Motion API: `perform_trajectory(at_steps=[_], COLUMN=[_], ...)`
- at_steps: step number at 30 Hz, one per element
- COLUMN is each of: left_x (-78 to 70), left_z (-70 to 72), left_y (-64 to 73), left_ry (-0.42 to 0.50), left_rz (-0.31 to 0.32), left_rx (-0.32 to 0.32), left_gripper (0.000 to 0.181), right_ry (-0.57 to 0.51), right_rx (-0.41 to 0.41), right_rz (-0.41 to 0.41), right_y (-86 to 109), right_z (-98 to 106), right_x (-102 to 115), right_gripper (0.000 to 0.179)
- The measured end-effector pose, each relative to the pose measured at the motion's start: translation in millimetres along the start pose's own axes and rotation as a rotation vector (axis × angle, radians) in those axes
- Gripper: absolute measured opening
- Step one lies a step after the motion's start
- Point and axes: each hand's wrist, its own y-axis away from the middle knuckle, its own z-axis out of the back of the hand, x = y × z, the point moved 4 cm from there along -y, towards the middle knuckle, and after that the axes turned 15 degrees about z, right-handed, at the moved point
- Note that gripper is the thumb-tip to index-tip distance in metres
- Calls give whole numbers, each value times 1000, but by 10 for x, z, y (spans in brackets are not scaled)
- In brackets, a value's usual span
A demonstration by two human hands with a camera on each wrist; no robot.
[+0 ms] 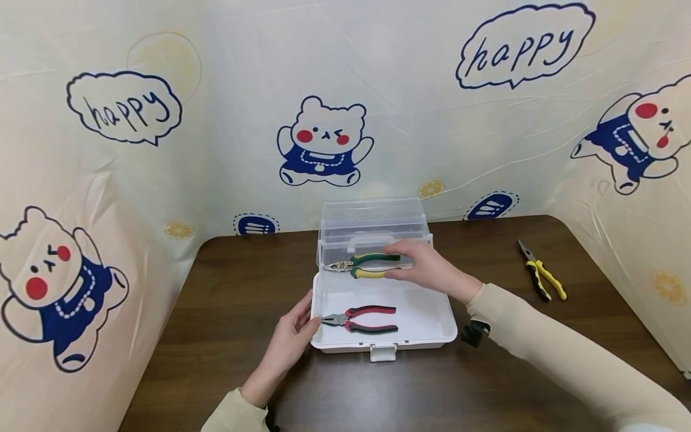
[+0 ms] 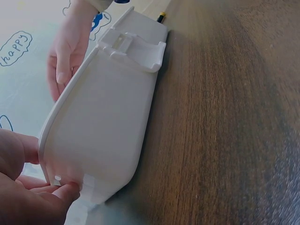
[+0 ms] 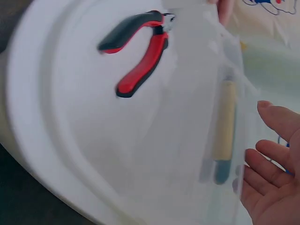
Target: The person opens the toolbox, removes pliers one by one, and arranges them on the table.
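A white toolbox point(image 1: 426, 318) with a raised clear lid point(image 1: 372, 210) stands on the table. My left hand point(image 1: 294, 330) grips its left rim, thumb and fingers on either side of the wall. Red-and-black pliers point(image 1: 372, 319) lie inside on the white bottom. Behind them, green-and-yellow pliers point(image 1: 372, 266) rest in the translucent tray point(image 3: 206, 117). My right hand point(image 1: 423, 269) is by the handle ends of these pliers. In the right wrist view its fingers point(image 3: 267, 178) are spread and loosely bent at the tray's edge, holding nothing. Whether they touch the tray, I cannot tell.
Yellow-and-black long-nose pliers point(image 1: 541, 271) lie on the brown table point(image 1: 243, 288) to the right. A white latch point(image 1: 382, 352) sticks out at the toolbox's front. Behind the table hangs a printed cloth point(image 1: 232, 120), which also covers both sides.
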Motion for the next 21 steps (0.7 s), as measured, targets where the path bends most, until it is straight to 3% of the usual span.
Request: perform_trajectory(at_steps=[7, 11, 16, 21], left_x=[0, 6, 10, 4], left_z=[-11, -21, -27, -23], left_y=[4, 8, 11, 2], left_ry=[10, 13, 16, 15], left_rz=[3, -29, -72, -77], left_rx=[-3, -3, -1, 0], left_gripper=[63, 62, 61, 61], right_ry=[29, 64, 121, 122], right_rx=[66, 106, 159, 206], right_rz=[48, 58, 56, 26], right_y=[-67, -110, -156, -186], right_z=[-125, -171, -210, -215], right_x=[-37, -62, -92, -93], right_gripper=[51, 55, 58, 61])
